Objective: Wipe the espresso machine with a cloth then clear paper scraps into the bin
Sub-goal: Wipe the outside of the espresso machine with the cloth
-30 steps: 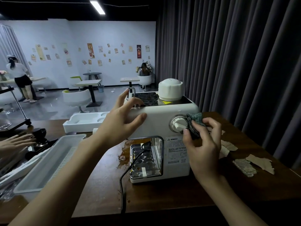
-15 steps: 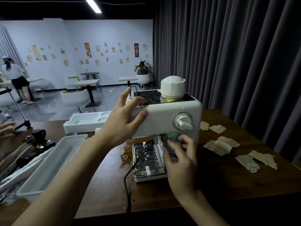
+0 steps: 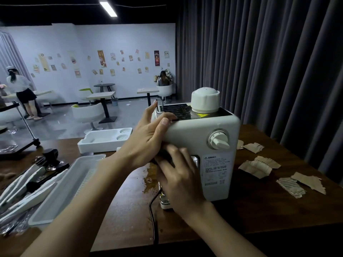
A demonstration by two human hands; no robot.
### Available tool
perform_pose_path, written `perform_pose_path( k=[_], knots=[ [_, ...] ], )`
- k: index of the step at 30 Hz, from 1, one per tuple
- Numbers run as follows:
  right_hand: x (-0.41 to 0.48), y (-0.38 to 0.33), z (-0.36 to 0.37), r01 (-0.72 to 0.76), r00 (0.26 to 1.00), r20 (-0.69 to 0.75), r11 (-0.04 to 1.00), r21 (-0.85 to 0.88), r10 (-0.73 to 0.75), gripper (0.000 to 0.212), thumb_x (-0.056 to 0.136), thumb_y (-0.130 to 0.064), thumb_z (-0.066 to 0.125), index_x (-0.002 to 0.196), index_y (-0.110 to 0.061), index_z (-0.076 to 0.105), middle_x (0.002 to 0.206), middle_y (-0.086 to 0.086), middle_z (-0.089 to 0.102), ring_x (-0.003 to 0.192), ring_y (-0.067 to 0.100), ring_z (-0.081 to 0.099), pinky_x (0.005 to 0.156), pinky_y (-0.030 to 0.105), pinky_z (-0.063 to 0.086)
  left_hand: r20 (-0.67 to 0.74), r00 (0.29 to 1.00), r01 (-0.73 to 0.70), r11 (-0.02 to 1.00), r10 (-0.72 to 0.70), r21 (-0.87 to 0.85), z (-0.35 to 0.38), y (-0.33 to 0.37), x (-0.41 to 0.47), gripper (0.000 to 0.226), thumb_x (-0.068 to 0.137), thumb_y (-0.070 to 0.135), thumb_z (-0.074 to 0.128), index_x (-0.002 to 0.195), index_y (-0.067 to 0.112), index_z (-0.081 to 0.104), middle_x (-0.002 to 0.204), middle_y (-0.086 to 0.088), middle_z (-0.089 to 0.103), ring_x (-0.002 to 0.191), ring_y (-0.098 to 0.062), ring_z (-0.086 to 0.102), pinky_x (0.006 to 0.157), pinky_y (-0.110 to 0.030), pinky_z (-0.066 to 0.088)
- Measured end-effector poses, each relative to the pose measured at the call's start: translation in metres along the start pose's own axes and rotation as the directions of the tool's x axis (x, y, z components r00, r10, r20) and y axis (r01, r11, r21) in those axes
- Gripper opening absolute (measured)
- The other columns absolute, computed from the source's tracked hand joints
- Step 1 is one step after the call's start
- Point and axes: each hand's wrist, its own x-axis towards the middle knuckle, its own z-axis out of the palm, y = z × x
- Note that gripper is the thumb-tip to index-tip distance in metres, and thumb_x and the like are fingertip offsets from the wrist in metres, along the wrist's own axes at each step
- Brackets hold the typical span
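Left hand (image 3: 146,143) grips the espresso machine (image 3: 204,134), fingers curled over its top; right hand (image 3: 181,180), fingers curled, presses a cloth (image 3: 163,157) against its front — paper scraps (image 3: 256,168) at three o'clock.

A dark pleated curtain (image 3: 259,62) fills one to three o'clock, a pale wall (image 3: 115,38) dotted with posters spans ten to twelve, a strip light (image 3: 108,8) glows at eleven, and small tables (image 3: 101,95) with white chairs (image 3: 87,112) stand on glossy grey floor (image 3: 59,127) at ten.

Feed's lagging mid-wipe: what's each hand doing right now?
Left hand: grips top edge of espresso machine.
Right hand: holds cloth against its front.
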Motion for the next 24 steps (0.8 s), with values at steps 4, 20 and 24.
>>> perform_pose_path(
  k=[4,20,24],
  knots=[
    [-0.009,0.024,-0.010,-0.081,0.995,-0.053,0.997,-0.016,0.080,0.022,0.093,-0.013,0.064,0.113,-0.011,0.071,0.124,0.009,0.060,0.098,0.029,0.057,0.088,0.041,0.049,-0.001,1.000,-0.014,1.000,0.014,0.013,0.001,-0.002,0.000,0.043,0.093,0.070,0.017,0.121,0.058,0.047,0.159,0.019,0.015,0.154,-0.010,0.012,0.111,-0.032,0.022],
    [-0.041,0.061,-0.032,-0.260,0.948,-0.187,0.965,0.017,0.259,0.030,0.094,-0.012,0.057,0.121,-0.005,0.066,0.122,0.006,0.052,0.112,0.023,0.056,0.098,0.031,0.047,-0.070,0.994,-0.068,0.986,0.080,0.153,0.009,-0.001,0.003,0.036,0.095,0.058,0.027,0.116,0.044,0.054,0.160,0.014,0.013,0.133,-0.004,0.034,0.097,-0.026,0.035],
    [-0.038,0.068,-0.035,-0.236,0.961,-0.156,0.972,-0.020,0.230,0.031,0.093,-0.013,0.055,0.121,-0.005,0.066,0.120,0.009,0.050,0.113,0.025,0.055,0.097,0.034,0.049,-0.143,0.979,-0.118,0.980,0.142,0.160,0.011,0.002,0.001,0.032,0.095,0.056,0.043,0.113,0.034,0.060,0.138,0.018,0.034,0.103,-0.005,0.052,0.081,-0.015,0.040]
  ],
)
